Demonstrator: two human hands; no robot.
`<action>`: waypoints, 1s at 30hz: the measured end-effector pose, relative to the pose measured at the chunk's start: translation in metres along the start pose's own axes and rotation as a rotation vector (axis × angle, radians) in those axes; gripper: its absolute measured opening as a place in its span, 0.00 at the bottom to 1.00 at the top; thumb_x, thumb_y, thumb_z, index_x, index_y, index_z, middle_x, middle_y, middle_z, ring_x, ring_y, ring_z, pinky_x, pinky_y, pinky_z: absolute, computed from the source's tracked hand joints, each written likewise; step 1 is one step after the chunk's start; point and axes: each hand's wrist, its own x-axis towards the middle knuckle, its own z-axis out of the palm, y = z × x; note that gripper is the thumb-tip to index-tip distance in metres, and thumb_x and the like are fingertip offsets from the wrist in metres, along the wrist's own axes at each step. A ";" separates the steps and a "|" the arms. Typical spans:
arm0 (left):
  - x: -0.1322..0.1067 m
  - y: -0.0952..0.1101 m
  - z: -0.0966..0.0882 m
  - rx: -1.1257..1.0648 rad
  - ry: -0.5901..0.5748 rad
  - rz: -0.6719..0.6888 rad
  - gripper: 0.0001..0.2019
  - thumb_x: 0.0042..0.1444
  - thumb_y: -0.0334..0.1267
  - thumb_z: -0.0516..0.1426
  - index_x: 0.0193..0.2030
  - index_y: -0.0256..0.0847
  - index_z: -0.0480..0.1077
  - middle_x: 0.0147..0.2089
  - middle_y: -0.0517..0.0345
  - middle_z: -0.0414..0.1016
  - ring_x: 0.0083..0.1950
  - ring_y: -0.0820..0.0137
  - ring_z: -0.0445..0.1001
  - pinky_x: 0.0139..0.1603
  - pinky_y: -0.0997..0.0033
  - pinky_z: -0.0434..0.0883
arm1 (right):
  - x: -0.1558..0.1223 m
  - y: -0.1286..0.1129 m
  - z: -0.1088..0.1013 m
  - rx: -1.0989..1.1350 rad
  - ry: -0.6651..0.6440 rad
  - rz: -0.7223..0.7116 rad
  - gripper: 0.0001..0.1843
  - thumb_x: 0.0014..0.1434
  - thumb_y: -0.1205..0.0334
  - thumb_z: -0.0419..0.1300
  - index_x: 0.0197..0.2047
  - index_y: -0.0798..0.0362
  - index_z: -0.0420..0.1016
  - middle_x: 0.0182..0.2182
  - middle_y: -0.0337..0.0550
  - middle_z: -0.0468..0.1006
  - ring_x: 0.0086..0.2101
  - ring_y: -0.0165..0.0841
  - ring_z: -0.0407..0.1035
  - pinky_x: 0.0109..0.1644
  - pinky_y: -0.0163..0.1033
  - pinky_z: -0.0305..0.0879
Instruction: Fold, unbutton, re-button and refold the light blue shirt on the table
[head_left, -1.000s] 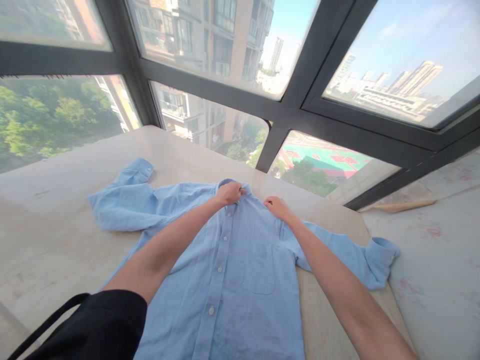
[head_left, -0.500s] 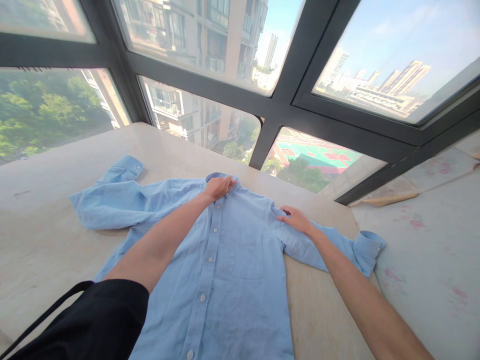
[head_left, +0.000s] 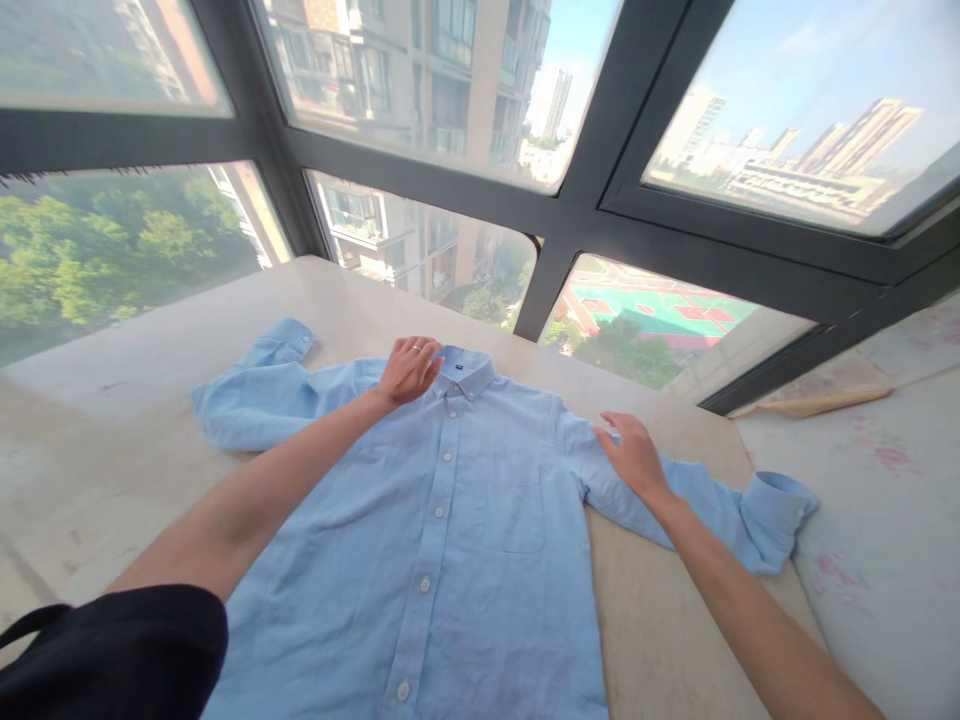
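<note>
A light blue button-up shirt [head_left: 495, 540] lies front side up, its sleeves spread to both sides and its lower end cut off by the view. Just left of the collar [head_left: 466, 372], my left hand [head_left: 411, 370] hovers over the shoulder with bent, loosely parted fingers and nothing in them. My right hand [head_left: 631, 452] is over the upper part of the sleeve on the right, thumb and fingers apart, holding nothing. Whether either hand still brushes the cloth is hard to tell. The left sleeve [head_left: 251, 400] is folded upward, its cuff near the window side.
The shirt rests on a pale stone-like sill [head_left: 97, 440]. Dark window frames [head_left: 450, 185] rise behind it, with buildings, trees and a sports court outside. A white flowered cloth or wall covering [head_left: 892, 530] borders the sill on the right.
My left hand has let go of the collar and moved left, so the collar now shows. My right hand has come off the shoulder seam, its fingers opening. The view has shifted slightly.
</note>
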 end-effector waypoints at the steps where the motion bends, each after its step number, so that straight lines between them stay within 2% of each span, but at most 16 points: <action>1: -0.009 -0.013 -0.010 0.024 -0.017 -0.021 0.20 0.68 0.45 0.42 0.55 0.38 0.67 0.54 0.43 0.74 0.55 0.57 0.68 0.55 0.55 0.60 | -0.004 -0.012 0.001 -0.010 0.025 -0.028 0.19 0.63 0.55 0.52 0.50 0.58 0.74 0.45 0.57 0.77 0.48 0.46 0.69 0.56 0.54 0.64; 3: -0.028 -0.040 -0.028 0.091 -0.063 -0.113 0.20 0.68 0.43 0.42 0.56 0.38 0.67 0.55 0.43 0.73 0.56 0.56 0.68 0.55 0.54 0.61 | -0.012 -0.043 0.006 -0.006 0.038 -0.078 0.18 0.64 0.58 0.51 0.51 0.57 0.73 0.47 0.56 0.76 0.50 0.46 0.68 0.58 0.53 0.63; 5: -0.048 -0.069 -0.045 0.160 -0.159 -0.237 0.20 0.66 0.40 0.42 0.57 0.38 0.67 0.57 0.42 0.73 0.58 0.55 0.68 0.56 0.52 0.62 | -0.019 -0.080 0.016 0.019 -0.001 -0.142 0.18 0.64 0.60 0.51 0.54 0.55 0.71 0.50 0.54 0.75 0.53 0.45 0.67 0.59 0.52 0.62; 7: -0.067 -0.097 -0.061 0.216 -0.323 -0.349 0.21 0.65 0.40 0.43 0.59 0.38 0.67 0.59 0.42 0.72 0.61 0.53 0.67 0.58 0.50 0.62 | -0.024 -0.118 0.029 0.032 -0.070 -0.200 0.18 0.65 0.61 0.51 0.56 0.53 0.70 0.54 0.53 0.73 0.56 0.44 0.65 0.60 0.51 0.61; 9: -0.086 -0.121 -0.076 0.236 -0.506 -0.437 0.24 0.65 0.44 0.43 0.62 0.38 0.65 0.63 0.42 0.69 0.64 0.52 0.66 0.60 0.48 0.61 | -0.026 -0.149 0.045 0.017 -0.152 -0.231 0.20 0.65 0.60 0.52 0.59 0.53 0.68 0.59 0.53 0.70 0.58 0.44 0.63 0.61 0.51 0.59; 12: -0.110 -0.148 -0.099 0.194 -0.717 -0.468 0.30 0.64 0.57 0.42 0.62 0.41 0.66 0.65 0.43 0.67 0.66 0.52 0.64 0.62 0.50 0.60 | -0.027 -0.178 0.070 -0.044 -0.268 -0.201 0.24 0.67 0.56 0.51 0.63 0.54 0.65 0.65 0.55 0.64 0.63 0.45 0.58 0.63 0.52 0.57; 14: -0.121 -0.160 -0.114 0.186 -0.782 -0.425 0.32 0.59 0.62 0.46 0.59 0.43 0.69 0.63 0.44 0.70 0.64 0.52 0.66 0.61 0.54 0.61 | -0.027 -0.184 0.082 -0.104 -0.322 -0.163 0.26 0.68 0.52 0.50 0.65 0.55 0.63 0.67 0.57 0.60 0.65 0.47 0.55 0.64 0.55 0.55; 17: -0.126 -0.170 -0.132 0.286 -0.795 -0.483 0.23 0.54 0.57 0.56 0.48 0.44 0.75 0.52 0.47 0.78 0.55 0.54 0.73 0.53 0.61 0.67 | -0.029 -0.181 0.092 -0.166 -0.350 -0.162 0.29 0.69 0.49 0.47 0.67 0.55 0.62 0.68 0.58 0.57 0.67 0.49 0.51 0.67 0.57 0.50; 19: -0.126 -0.174 -0.140 0.360 -0.768 -0.593 0.16 0.58 0.51 0.55 0.41 0.43 0.75 0.43 0.49 0.80 0.48 0.56 0.76 0.46 0.63 0.68 | -0.031 -0.177 0.094 -0.172 -0.345 -0.176 0.30 0.70 0.47 0.46 0.68 0.54 0.61 0.69 0.57 0.57 0.67 0.49 0.50 0.68 0.57 0.48; 21: -0.126 -0.175 -0.144 0.407 -0.717 -0.680 0.16 0.64 0.48 0.49 0.39 0.42 0.74 0.38 0.50 0.79 0.44 0.58 0.75 0.42 0.63 0.68 | -0.032 -0.174 0.094 -0.172 -0.341 -0.181 0.31 0.70 0.45 0.44 0.68 0.53 0.60 0.69 0.56 0.56 0.68 0.48 0.50 0.68 0.58 0.47; 23: -0.126 -0.174 -0.145 0.435 -0.659 -0.726 0.19 0.67 0.47 0.44 0.41 0.40 0.72 0.37 0.49 0.78 0.42 0.59 0.74 0.41 0.62 0.68 | -0.033 -0.173 0.094 -0.178 -0.341 -0.182 0.31 0.70 0.45 0.43 0.68 0.53 0.60 0.69 0.56 0.56 0.68 0.48 0.49 0.69 0.57 0.46; 26: -0.126 -0.168 -0.139 0.461 -0.592 -0.763 0.16 0.67 0.43 0.45 0.45 0.37 0.71 0.39 0.47 0.77 0.43 0.57 0.74 0.44 0.58 0.67 | -0.034 -0.173 0.094 -0.187 -0.340 -0.182 0.32 0.70 0.44 0.42 0.68 0.53 0.60 0.69 0.55 0.56 0.68 0.47 0.49 0.69 0.56 0.45; 30: -0.117 -0.155 -0.128 0.489 -0.488 -0.760 0.16 0.64 0.31 0.44 0.51 0.32 0.69 0.50 0.37 0.74 0.53 0.50 0.72 0.51 0.49 0.65 | -0.034 -0.176 0.093 -0.203 -0.347 -0.180 0.32 0.70 0.44 0.42 0.69 0.54 0.60 0.69 0.56 0.56 0.68 0.48 0.49 0.69 0.56 0.45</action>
